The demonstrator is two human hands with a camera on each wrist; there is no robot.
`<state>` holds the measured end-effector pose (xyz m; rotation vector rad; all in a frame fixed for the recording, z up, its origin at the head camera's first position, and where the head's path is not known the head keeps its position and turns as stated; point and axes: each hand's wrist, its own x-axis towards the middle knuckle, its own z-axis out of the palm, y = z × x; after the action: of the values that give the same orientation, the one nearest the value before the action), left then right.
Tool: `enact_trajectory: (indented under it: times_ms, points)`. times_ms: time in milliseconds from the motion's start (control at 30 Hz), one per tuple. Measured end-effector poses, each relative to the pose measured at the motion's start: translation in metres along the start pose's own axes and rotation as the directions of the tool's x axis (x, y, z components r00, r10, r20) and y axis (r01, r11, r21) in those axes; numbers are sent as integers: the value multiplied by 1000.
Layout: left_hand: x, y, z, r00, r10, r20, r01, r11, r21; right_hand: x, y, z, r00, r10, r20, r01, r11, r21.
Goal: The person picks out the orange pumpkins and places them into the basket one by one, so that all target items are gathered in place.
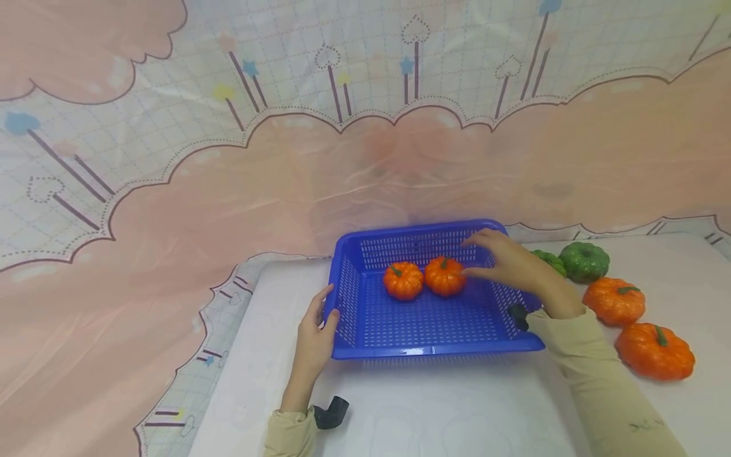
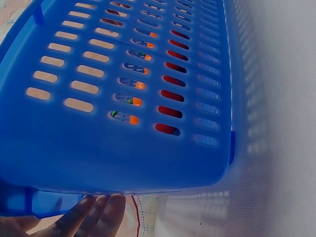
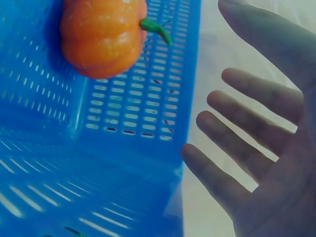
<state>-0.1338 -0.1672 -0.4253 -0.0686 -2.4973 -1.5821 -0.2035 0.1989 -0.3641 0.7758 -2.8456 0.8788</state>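
Observation:
A blue plastic basket (image 1: 434, 349) with slotted walls stands on the table. Two small orange pumpkins with green stems sit inside: the left pumpkin (image 1: 403, 280) and the right pumpkin (image 1: 446, 278). My left hand (image 1: 313, 339) grips the basket's left rim, thumb toward the front; in the left wrist view its fingers (image 2: 109, 217) lie along that rim. Over the basket's right part, my right hand (image 1: 510, 263) is spread, thumb tip close to the right pumpkin. The right wrist view has this hand (image 3: 291, 192) with fingers apart and nothing held.
Right of the basket lie two more orange pumpkins, a farther one (image 1: 613, 302) and a nearer one (image 1: 655, 352). Behind them sits a green pumpkin (image 1: 585, 261), beside another green one (image 1: 551, 261) partly hidden by my right arm. A patterned cloth (image 1: 400, 171) hangs behind the white table (image 1: 434, 406).

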Motion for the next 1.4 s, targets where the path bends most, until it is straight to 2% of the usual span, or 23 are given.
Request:
enact_trajectory:
  times_ms: [200, 800, 1133, 1233, 1400]
  points:
    - [0, 1, 0, 1000, -7, 8, 7, 1000, -15, -5, -4, -6, 999, 34, 1, -34, 999, 0]
    - [0, 2, 0, 1000, -16, 9, 16, 1000, -12, -28, -4, -29, 998, 46, -45, -46, 999, -4]
    - [0, 0, -1, 1000, -17, 12, 17, 1000, -10, -44, 0, -33, 996, 46, -81, -49, 998, -34]
    - [0, 0, -1, 1000, -17, 10, 17, 1000, -5, -50, 2, -36, 995, 72, -75, -74, 997, -32]
    - [1, 1, 0, 1000, -15, 10, 15, 1000, 1, -62, 4, -41, 985, 161, -63, -161, 987, 16]
